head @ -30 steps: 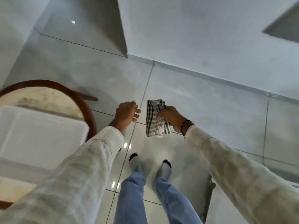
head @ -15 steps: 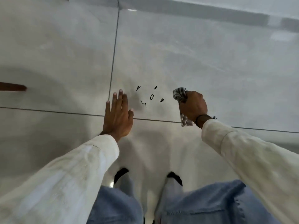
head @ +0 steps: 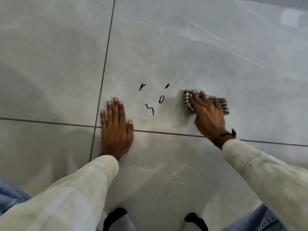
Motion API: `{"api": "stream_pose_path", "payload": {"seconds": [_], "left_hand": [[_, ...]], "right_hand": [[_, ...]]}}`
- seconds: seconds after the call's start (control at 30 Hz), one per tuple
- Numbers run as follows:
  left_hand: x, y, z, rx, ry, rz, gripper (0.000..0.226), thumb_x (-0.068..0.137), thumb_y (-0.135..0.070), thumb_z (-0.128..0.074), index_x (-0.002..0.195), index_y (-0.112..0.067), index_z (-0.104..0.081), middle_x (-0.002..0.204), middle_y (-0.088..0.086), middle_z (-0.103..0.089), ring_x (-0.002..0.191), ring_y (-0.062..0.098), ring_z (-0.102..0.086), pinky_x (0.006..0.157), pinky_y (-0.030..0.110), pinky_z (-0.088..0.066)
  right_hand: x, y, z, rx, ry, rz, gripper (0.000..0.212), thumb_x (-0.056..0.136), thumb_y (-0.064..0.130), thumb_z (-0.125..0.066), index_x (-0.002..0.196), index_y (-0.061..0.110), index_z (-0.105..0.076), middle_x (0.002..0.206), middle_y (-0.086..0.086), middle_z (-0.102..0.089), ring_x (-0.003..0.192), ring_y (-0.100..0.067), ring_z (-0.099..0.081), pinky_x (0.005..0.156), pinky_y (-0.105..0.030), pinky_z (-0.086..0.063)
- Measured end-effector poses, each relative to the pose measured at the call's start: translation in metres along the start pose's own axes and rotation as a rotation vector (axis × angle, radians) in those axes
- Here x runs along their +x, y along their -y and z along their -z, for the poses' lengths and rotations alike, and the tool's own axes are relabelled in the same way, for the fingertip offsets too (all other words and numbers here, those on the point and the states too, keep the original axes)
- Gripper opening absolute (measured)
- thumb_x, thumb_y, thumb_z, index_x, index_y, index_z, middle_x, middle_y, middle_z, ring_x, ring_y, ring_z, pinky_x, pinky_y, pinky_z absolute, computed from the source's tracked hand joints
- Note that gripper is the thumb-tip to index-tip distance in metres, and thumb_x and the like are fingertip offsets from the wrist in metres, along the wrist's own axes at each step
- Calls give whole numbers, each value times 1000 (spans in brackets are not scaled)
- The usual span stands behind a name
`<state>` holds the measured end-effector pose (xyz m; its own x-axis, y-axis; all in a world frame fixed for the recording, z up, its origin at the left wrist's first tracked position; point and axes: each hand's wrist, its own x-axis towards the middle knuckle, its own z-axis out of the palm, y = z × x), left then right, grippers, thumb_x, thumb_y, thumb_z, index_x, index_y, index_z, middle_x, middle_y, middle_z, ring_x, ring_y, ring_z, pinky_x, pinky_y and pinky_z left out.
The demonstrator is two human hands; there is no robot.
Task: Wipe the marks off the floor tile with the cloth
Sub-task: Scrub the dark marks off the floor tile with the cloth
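Several black pen marks sit on a glossy grey floor tile. My right hand presses a folded checked cloth flat on the tile, just right of the marks; the cloth is blurred and mostly covered by my fingers. My left hand lies flat on the floor left of the marks, fingers together, palm down across a grout line, holding nothing.
Dark grout lines cross under my left hand. My knees in blue jeans and my black-toed socks are at the bottom edge. Bare tile stretches beyond the marks.
I have dropped low over the floor. My left hand has gone flat on the tile. My right hand has laid the cloth down beside the marks, and one mark near the cloth is gone.
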<state>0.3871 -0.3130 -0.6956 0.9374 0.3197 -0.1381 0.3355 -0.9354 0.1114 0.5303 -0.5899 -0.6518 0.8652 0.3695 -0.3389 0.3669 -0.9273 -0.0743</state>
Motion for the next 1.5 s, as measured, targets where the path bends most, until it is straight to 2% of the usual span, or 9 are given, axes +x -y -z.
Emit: {"api": "stream_pose_path", "payload": {"seconds": [0.07,0.2,0.37,0.57,0.83,1.03,1.2,1.37,1.5], "left_hand": [[0,0,-1,8,-12,-1,71,109,-35,-32,170,-2,-16,181,18,-11,170,34,-11,136,59,-17],[1,2,-3,4,-32,3,73,108,-35,-33,170,-2,-15,181,17,-11,170,33,-12,136,59,-17],[2,2,-6,-4,-61,2,73,108,-36,-31,170,-3,-15,181,17,-11,170,33,-12,136,58,-17],[2,2,-7,-9,-73,8,75,107,-37,-33,171,-4,-13,182,16,-9,170,32,-11,136,58,-16],[2,5,-15,-27,-110,-7,74,108,-38,-30,171,-3,-11,182,17,-8,170,33,-9,136,58,-15],[2,7,-19,-14,-138,-17,74,108,-38,-30,171,-3,-11,182,17,-9,170,33,-10,136,59,-16],[3,7,-22,-29,-150,-12,74,108,-39,-29,171,-5,-11,182,16,-9,170,32,-10,136,58,-16],[4,8,-23,-27,-150,-15,75,107,-39,-30,171,-4,-13,182,17,-10,170,32,-11,135,59,-17],[2,7,-21,-35,-151,-8,74,108,-39,-31,171,-4,-14,181,16,-12,170,32,-12,136,58,-17]], "right_hand": [[14,18,6,49,23,-48,78,86,7,-53,161,19,-35,172,1,-31,161,-28,-23,126,-61,-24],[-17,32,-10,0,89,252,73,94,22,-45,164,22,-26,175,4,-20,164,-22,-14,130,-61,-18],[0,27,-6,151,38,-84,68,106,41,-43,166,23,-18,176,4,-14,164,-23,-8,131,-60,-12],[-32,42,-8,57,60,223,72,105,56,-34,167,27,-11,177,9,-7,164,-16,-4,132,-59,-13],[93,58,27,135,15,22,64,108,49,-28,166,23,-18,177,4,-14,164,-22,-9,130,-62,-12],[26,34,8,-105,75,429,65,106,48,-29,166,24,-20,176,4,-18,163,-20,-15,130,-59,-18],[71,49,24,24,19,105,62,108,43,-32,166,22,-20,176,3,-17,164,-23,-12,128,-65,-18],[9,44,2,-139,82,567,63,105,42,-33,164,20,-26,174,1,-24,162,-24,-20,130,-59,-17],[38,25,14,-128,35,394,62,105,35,-42,165,24,-26,174,3,-24,162,-23,-21,127,-61,-24]]}}
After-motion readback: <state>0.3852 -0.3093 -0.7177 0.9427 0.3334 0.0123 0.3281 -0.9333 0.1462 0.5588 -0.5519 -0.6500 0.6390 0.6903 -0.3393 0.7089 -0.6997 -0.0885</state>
